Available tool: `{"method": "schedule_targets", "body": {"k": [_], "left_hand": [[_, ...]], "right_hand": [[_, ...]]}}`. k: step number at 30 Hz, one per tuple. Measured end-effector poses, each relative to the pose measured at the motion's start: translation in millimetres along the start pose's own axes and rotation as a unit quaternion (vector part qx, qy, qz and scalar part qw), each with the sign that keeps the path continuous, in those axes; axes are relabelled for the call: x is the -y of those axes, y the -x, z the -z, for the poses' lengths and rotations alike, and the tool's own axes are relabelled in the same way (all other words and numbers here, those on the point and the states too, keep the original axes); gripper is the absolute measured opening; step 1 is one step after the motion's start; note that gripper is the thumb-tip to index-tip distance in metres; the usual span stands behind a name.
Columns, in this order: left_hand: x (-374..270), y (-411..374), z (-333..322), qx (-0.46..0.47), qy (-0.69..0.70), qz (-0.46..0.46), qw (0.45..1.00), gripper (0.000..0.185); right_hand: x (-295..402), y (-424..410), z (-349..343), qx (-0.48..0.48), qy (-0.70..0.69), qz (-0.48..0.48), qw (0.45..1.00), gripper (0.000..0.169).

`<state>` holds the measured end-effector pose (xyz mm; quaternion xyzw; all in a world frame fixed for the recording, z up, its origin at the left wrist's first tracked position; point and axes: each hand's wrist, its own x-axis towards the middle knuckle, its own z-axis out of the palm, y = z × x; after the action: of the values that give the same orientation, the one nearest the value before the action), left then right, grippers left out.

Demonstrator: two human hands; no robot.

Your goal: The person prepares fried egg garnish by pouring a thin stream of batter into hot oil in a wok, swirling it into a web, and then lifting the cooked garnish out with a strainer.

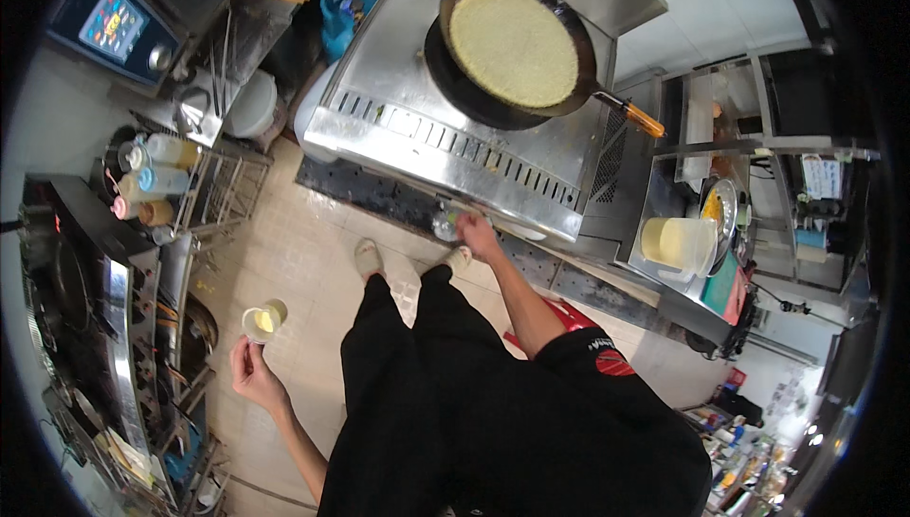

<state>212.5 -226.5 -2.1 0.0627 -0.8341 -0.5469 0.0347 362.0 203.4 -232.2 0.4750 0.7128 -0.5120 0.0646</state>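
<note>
My left hand (254, 373) pinches the rim of a small translucent cup (278, 310) with a little pale yellow matter inside, held out over the tiled floor. My right hand (477, 235) is at the lower front of a stainless steel stove (419, 140), its fingers curled. A clear, blurry object (445, 225) shows beside those fingers; whether I grip it or a part of the stove cannot be made out. On the stove sits a dark wok-like pan (591, 55), a broad, round, pale yellow layer of food (513, 46) spread across it. Its wooden handle (643, 119) points right.
A plastic jug (679, 243) of pale yellow liquid stands on the right-hand counter, beside a metal bowl (724, 208). Squeeze bottles (163, 179) crowd a rack at left. Behind them are a blue gas cylinder (338, 26) and a white bucket (252, 105). A red stool-like object (569, 314) is under my right arm.
</note>
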Motion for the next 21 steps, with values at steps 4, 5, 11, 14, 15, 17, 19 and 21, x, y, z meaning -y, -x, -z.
{"method": "schedule_targets", "body": {"k": [4, 5, 11, 14, 15, 17, 19, 21], "left_hand": [[12.2, -8.8, 21.5, -0.015, -0.024, -0.002, 1.0, 0.011], [11.8, -11.8, 24.6, -0.012, -0.039, -0.001, 0.999, 0.011], [39.9, -12.4, 39.7, -0.037, -0.04, 0.026, 0.998, 0.012], [53.9, -14.2, 39.7, -0.06, -0.022, 0.055, 0.996, 0.013], [56.1, -14.1, 36.5, -0.06, -0.025, 0.059, 0.996, 0.012], [57.1, -13.7, 34.3, -0.063, -0.032, 0.066, 0.995, 0.011], [61.6, -15.5, 32.2, -0.054, -0.043, 0.057, 0.996, 0.01], [67.6, -15.0, 30.2, -0.051, -0.046, 0.06, 0.996, 0.01]], "right_hand": [[-3.9, -43.7, -33.4, -0.05, -0.067, -0.076, 0.994, 0.027], [-4.8, -47.8, -39.5, -0.07, -0.087, -0.102, 0.989, 0.03], [19.9, -42.5, -47.4, -0.112, -0.235, -0.153, 0.953, 0.037], [15.3, -52.3, -49.6, -0.104, -0.297, -0.103, 0.944, 0.026], [16.0, -54.0, -51.4, -0.099, -0.347, -0.111, 0.926, 0.024], [16.2, -57.0, -56.8, -0.083, -0.444, -0.126, 0.883, 0.023], [4.2, -61.3, -61.1, -0.071, -0.533, -0.108, 0.836, 0.025], [-0.6, -66.5, -64.5, -0.075, -0.626, -0.121, 0.767, 0.027]]}}
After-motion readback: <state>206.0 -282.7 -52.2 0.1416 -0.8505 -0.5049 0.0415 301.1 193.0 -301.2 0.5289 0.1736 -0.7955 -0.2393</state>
